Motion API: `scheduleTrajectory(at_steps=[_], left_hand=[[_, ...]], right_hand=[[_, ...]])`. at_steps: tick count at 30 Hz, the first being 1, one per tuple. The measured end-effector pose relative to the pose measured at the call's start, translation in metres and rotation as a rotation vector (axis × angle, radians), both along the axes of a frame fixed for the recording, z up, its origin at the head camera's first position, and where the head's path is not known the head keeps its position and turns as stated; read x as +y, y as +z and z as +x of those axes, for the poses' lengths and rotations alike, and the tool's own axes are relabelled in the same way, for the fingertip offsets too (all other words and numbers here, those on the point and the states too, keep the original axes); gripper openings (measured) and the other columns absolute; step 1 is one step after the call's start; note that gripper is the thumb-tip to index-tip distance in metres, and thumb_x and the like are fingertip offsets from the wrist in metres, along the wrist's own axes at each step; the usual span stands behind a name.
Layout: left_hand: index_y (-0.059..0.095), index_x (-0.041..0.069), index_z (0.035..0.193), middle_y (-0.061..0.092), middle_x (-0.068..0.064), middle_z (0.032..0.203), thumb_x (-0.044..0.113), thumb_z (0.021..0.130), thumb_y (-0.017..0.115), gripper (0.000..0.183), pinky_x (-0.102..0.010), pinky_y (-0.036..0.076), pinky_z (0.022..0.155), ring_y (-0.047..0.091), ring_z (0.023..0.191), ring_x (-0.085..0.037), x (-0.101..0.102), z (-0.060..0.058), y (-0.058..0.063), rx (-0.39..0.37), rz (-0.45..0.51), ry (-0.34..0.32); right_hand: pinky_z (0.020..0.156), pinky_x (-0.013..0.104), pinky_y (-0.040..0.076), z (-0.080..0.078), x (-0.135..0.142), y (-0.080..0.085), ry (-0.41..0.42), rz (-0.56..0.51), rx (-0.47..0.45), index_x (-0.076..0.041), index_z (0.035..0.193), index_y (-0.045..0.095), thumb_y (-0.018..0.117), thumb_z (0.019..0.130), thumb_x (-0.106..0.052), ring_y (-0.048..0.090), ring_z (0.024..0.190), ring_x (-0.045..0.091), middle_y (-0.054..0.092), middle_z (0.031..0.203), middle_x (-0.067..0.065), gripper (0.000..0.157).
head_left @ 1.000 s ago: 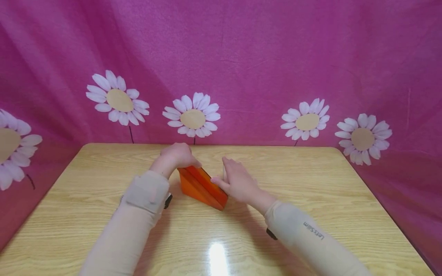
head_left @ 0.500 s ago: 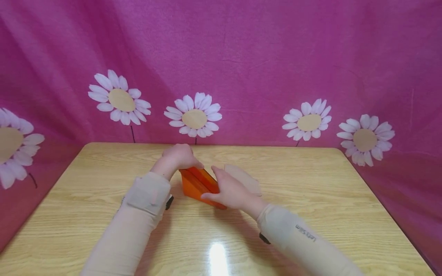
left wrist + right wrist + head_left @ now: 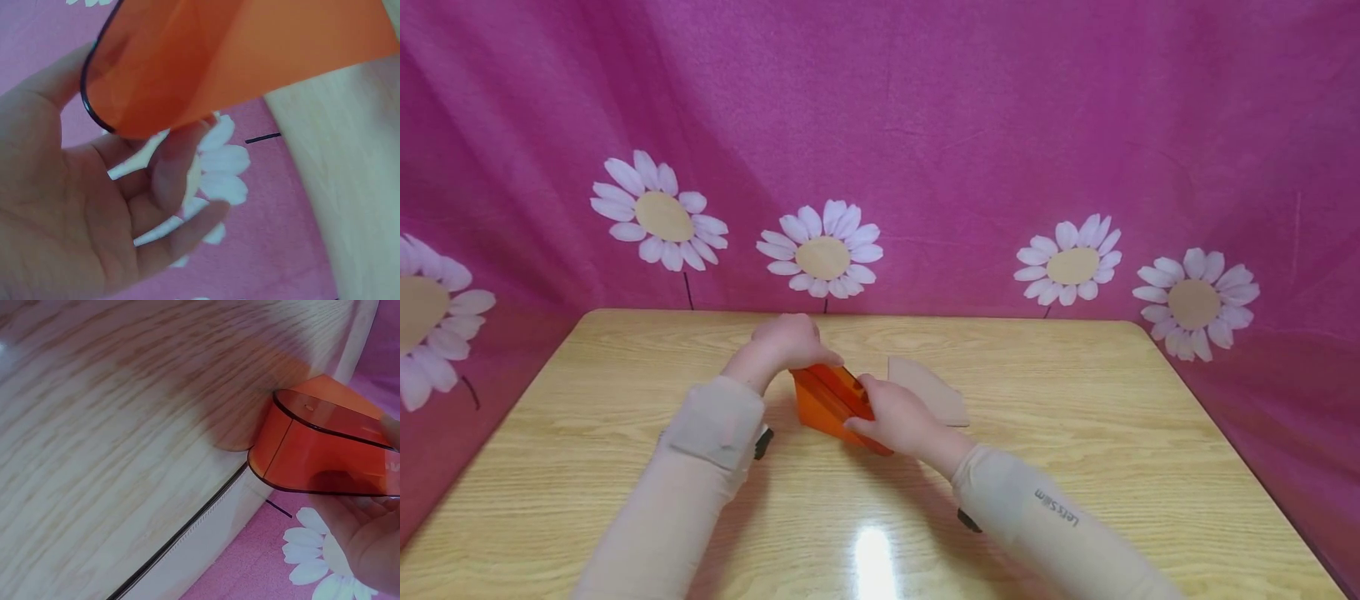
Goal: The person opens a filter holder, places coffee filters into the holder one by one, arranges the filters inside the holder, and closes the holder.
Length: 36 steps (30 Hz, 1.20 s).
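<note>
An orange see-through plastic wedge-shaped piece (image 3: 823, 408) with dark edges stands tilted on the table in the head view. My left hand (image 3: 786, 340) grips its far upper end; the left wrist view shows the thumb and fingers at the rounded, black-rimmed edge of the orange plastic (image 3: 181, 69). My right hand (image 3: 898, 417) holds its near right end, thumb on the near side and fingers over the top. In the right wrist view, the orange piece (image 3: 319, 456) shows a rounded end and a seam line. A flat beige panel (image 3: 928, 390) lies behind my right hand, partly hidden by it.
The light wood-grain table (image 3: 1075, 467) has a bright reflection near its front. A pink cloth with white daisies (image 3: 940, 150) hangs close behind the table and along both sides.
My right hand has shifted left and slightly down onto the orange piece. The beige panel, seen only as a thin edge at first, now lies flat behind it. My left hand stays almost still.
</note>
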<state>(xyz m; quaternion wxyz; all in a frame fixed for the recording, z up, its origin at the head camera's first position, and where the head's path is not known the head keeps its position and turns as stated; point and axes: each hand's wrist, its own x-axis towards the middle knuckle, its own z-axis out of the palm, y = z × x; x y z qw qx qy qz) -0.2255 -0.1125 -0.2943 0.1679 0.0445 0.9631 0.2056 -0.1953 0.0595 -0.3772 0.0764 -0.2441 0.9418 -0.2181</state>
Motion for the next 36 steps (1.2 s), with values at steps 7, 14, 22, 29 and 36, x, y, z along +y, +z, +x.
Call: scheduleTrajectory(at_steps=[7, 14, 22, 29, 36], left_hand=[[0.066, 0.008, 0.103, 0.065, -0.007, 0.096, 0.044, 0.095, 0.043, 0.042, -0.043, 0.045, 0.092, 0.059, 0.093, -0.022, -0.035, -0.006, -0.02, -0.063, 0.349, -0.127], [0.048, 0.004, 0.131, 0.055, -0.017, 0.129, 0.009, 0.088, 0.05, 0.043, -0.051, 0.036, 0.104, 0.049, 0.121, -0.033, -0.063, -0.005, -0.041, -0.153, 0.57, -0.272], [0.063, 0.011, 0.112, 0.067, -0.003, 0.107, 0.015, 0.078, 0.073, 0.036, -0.049, 0.039, 0.097, 0.056, 0.106, -0.023, -0.053, -0.004, -0.06, 0.04, 0.443, -0.305], [0.066, 0.011, 0.108, 0.069, -0.001, 0.099, 0.012, 0.076, 0.076, 0.033, -0.049, 0.039, 0.099, 0.059, 0.097, -0.02, -0.051, -0.001, -0.063, 0.095, 0.408, -0.291], [0.066, 0.011, 0.108, 0.069, -0.002, 0.1, 0.016, 0.077, 0.075, 0.033, -0.046, 0.042, 0.096, 0.059, 0.096, -0.019, -0.051, -0.001, -0.065, 0.102, 0.372, -0.289]], right_hand=[[0.074, 0.03, 0.051, 0.001, -0.001, 0.0, -0.014, 0.007, 0.007, -0.004, 0.113, 0.052, 0.071, 0.082, -0.029, 0.056, 0.075, 0.015, 0.063, 0.09, 0.005, 0.045], [0.076, 0.031, 0.052, 0.0, -0.002, 0.001, -0.031, 0.006, -0.023, -0.005, 0.115, 0.052, 0.071, 0.082, -0.029, 0.057, 0.077, 0.015, 0.064, 0.092, 0.005, 0.046], [0.073, 0.03, 0.051, -0.001, -0.002, 0.001, -0.007, 0.002, -0.006, -0.005, 0.112, 0.052, 0.071, 0.082, -0.028, 0.056, 0.074, 0.015, 0.062, 0.088, 0.004, 0.043], [0.081, 0.033, 0.051, -0.003, -0.009, 0.012, -0.027, -0.004, -0.071, -0.005, 0.126, 0.045, 0.072, 0.081, -0.03, 0.059, 0.086, 0.017, 0.062, 0.103, 0.006, 0.059], [0.097, 0.039, 0.046, -0.008, -0.03, 0.039, 0.003, -0.062, 0.018, -0.01, 0.141, 0.034, 0.068, 0.081, -0.042, 0.051, 0.116, 0.022, 0.048, 0.136, 0.007, 0.076]])
